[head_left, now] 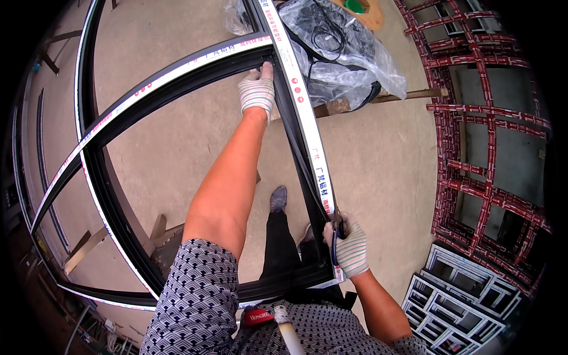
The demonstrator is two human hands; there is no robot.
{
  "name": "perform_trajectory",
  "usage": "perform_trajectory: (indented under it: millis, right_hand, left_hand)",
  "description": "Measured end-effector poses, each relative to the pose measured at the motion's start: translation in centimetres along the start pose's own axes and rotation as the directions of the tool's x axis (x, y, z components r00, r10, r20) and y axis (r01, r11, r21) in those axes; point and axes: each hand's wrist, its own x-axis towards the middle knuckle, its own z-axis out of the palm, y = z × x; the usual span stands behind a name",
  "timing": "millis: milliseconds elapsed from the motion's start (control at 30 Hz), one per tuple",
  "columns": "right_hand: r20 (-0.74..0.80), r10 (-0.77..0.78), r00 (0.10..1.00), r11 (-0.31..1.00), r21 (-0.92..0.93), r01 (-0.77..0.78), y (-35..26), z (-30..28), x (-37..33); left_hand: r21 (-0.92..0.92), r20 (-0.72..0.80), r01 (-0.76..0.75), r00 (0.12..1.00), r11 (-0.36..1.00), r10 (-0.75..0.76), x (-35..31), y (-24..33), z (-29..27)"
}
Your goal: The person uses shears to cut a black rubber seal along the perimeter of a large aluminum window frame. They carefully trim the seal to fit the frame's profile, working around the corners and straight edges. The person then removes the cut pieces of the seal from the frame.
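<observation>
A large window frame of black profiles, faced with white printed film, lies across in front of me. My left hand, in a striped knit glove, reaches over the opening to the far inner corner. Its fingers are closed and pressed at a black rubber strip, which runs along the inner side of the right-hand bar. At the near end of that bar, my right hand, gloved alike, is wrapped around scissors with dark blue handles. Their blades are partly hidden by the hand and bar.
Clear plastic bags with black strips lie beyond the frame on a wooden support. Red-wrapped frames stand at the right, with white-and-grey frames below. My foot shows through the opening. A green round object sits at the top.
</observation>
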Motion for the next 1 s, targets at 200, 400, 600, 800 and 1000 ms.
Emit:
perform_trajectory:
  millis: [200,400,600,800,1000]
  right_hand:
    - [-0.044,-0.021,0.999,0.999,0.036,0.023,-0.2,0.2,0.0]
    - [-0.036,-0.028,0.999,1.000,-0.004,0.028,-0.5,0.1,0.1]
    - [-0.060,-0.018,0.998,1.000,0.000,0.018,-0.1,0.4,0.1]
    - [-0.070,0.085,0.994,0.994,0.070,-0.080,-1.7,0.5,-0.1]
    - [-0.071,0.099,0.993,0.992,0.090,-0.092,-1.0,0.5,0.1]
  left_hand:
    - [-0.033,0.094,0.201,0.976,0.979,-0.197,0.4,1.4,-0.3]
    - [-0.450,0.111,0.349,0.935,0.822,-0.337,1.2,1.1,-0.8]
    - [-0.528,0.098,0.429,0.888,0.733,-0.449,0.6,2.4,-0.9]
    - [-0.574,0.008,0.389,0.883,0.721,-0.470,0.9,2.1,-0.4]
    - [-0.585,0.010,0.329,0.917,0.742,-0.399,0.5,1.3,-0.6]
